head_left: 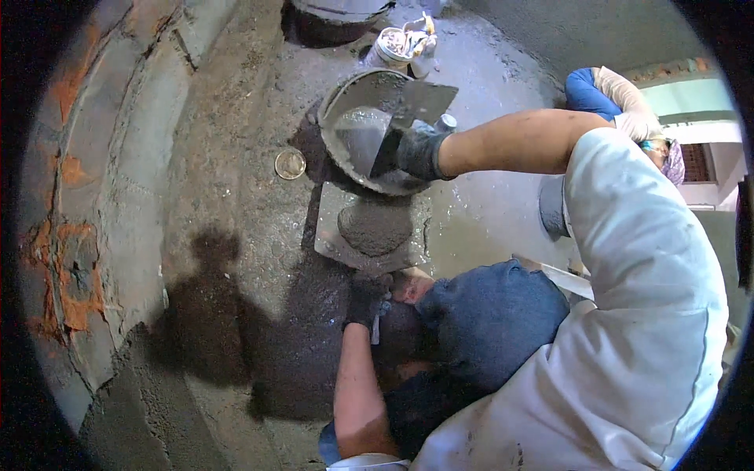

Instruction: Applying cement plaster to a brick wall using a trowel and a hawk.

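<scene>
My right hand, in a dark glove, is closed round the grip of a trowel. The trowel's flat grey blade is tilted over the far right rim of a round mortar tub. Inside the tub, wet grey material shows. Nearer to me, my gloved left hand is closed at the near edge of a flat mortar hawk; its handle is mostly hidden by the fingers. A rounded heap of grey mortar lies on the hawk, just on the near side of the tub.
A round gold-rimmed disc lies left of the tub. Beyond stand a filled white bucket, a bottle and a dark tub. Another bucket is to the right. A person crouches far right. A partly plastered brick wall rises left.
</scene>
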`<state>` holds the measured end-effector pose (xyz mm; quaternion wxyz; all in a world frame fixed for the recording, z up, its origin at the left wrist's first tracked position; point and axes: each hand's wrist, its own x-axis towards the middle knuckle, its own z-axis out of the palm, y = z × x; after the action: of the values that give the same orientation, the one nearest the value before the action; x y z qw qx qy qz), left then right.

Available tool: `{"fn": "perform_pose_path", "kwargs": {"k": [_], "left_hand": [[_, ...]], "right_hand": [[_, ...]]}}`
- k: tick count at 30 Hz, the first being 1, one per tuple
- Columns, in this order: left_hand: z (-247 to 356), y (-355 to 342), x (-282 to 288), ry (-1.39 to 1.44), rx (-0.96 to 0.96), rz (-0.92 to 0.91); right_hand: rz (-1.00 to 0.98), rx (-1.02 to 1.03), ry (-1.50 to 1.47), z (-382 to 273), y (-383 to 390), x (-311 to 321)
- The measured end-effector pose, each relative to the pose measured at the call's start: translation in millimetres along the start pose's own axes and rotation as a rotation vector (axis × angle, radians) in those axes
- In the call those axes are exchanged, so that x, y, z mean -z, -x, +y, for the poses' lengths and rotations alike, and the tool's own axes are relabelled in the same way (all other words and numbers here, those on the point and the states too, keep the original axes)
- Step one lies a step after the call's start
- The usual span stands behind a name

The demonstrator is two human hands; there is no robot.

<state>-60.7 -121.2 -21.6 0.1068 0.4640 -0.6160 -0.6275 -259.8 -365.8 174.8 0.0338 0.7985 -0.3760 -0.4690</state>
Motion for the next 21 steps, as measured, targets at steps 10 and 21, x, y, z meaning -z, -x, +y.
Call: {"fn": "perform_pose_path", "kwargs": {"k": [10, 21], "left_hand": [[13, 4, 22, -0.146, -0.234, 0.223], [52, -1, 35, -0.066, -0.292, 0.205]], "right_hand": [[0.370, 0.488, -0.378, 27, 106, 101], [0.229, 0.058, -0.282, 50, -51, 12]]}}
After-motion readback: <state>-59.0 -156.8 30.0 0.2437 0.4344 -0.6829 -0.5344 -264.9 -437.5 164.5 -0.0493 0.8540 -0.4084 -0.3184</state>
